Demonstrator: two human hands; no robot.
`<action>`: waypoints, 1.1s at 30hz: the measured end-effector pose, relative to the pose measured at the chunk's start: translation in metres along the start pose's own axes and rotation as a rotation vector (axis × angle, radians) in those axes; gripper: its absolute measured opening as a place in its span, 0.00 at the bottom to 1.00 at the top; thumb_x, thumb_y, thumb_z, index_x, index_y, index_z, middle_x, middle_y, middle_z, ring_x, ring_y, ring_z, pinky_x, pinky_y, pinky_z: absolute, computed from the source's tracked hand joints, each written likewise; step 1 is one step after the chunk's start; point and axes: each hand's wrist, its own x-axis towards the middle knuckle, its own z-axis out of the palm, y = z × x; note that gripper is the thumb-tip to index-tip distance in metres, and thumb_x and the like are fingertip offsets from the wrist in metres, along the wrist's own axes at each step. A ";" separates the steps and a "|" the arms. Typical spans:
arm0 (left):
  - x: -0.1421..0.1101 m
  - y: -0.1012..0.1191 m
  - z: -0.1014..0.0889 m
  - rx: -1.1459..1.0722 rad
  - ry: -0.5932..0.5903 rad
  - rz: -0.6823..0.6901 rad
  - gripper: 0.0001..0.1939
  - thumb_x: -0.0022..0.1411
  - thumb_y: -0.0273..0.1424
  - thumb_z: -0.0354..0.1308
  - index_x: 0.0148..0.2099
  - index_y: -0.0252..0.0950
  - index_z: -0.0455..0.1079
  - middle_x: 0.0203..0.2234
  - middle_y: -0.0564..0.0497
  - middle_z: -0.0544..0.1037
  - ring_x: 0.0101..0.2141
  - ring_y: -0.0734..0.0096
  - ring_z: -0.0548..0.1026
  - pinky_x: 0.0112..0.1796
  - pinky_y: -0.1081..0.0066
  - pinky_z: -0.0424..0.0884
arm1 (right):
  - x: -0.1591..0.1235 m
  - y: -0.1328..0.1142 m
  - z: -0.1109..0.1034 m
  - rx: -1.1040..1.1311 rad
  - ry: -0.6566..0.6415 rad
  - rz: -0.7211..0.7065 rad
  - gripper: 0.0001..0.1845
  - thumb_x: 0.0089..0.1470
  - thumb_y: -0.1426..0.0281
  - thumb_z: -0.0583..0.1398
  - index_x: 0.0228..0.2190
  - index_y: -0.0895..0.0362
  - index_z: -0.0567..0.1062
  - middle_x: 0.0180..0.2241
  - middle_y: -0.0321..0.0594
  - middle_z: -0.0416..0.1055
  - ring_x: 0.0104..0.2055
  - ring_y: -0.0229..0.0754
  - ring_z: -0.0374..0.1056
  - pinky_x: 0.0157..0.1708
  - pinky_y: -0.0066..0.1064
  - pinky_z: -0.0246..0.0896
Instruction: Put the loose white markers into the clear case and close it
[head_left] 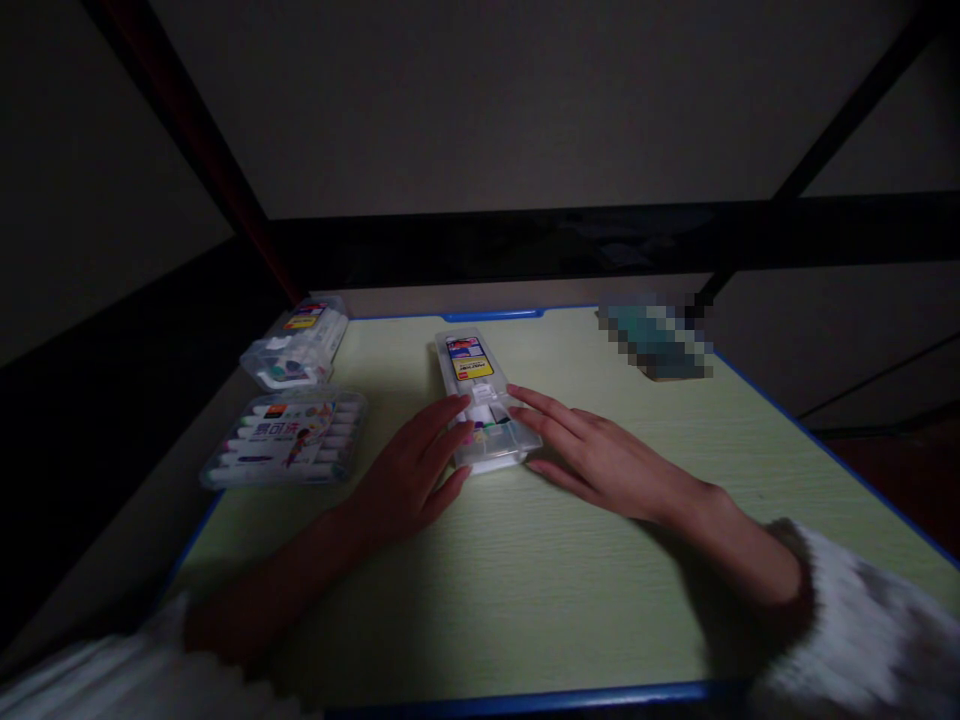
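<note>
A long, clear plastic marker case (491, 425) with a yellow, red and blue label lies on the desk in front of me, pointing away. Coloured bits show dimly through its near end, and a white clasp sits about halfway along. At its left edge, my left hand (409, 470) touches it with outstretched fingertips, the thumb by the near left corner. From the other side my right hand (600, 460) reaches in, fingers stretched and apart. Its fingertips meet the case's right edge, and the thumb is near the front right corner. Neither hand's fingers wrap around the case.
On the left of the pale green desk (480, 600) lies a flat clear pack of markers (285, 440). Behind it stands another labelled plastic case (300, 340). A blurred-out greenish flat object (656, 342) is at the back right. Blue edging borders the desk.
</note>
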 end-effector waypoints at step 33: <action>0.000 0.000 0.000 -0.018 0.000 -0.001 0.21 0.60 0.25 0.49 0.55 0.33 0.51 0.54 0.36 0.59 0.56 0.57 0.57 0.51 0.55 0.63 | -0.001 0.001 0.001 0.004 0.013 -0.001 0.25 0.57 0.68 0.49 0.55 0.62 0.55 0.61 0.51 0.45 0.49 0.48 0.64 0.45 0.43 0.65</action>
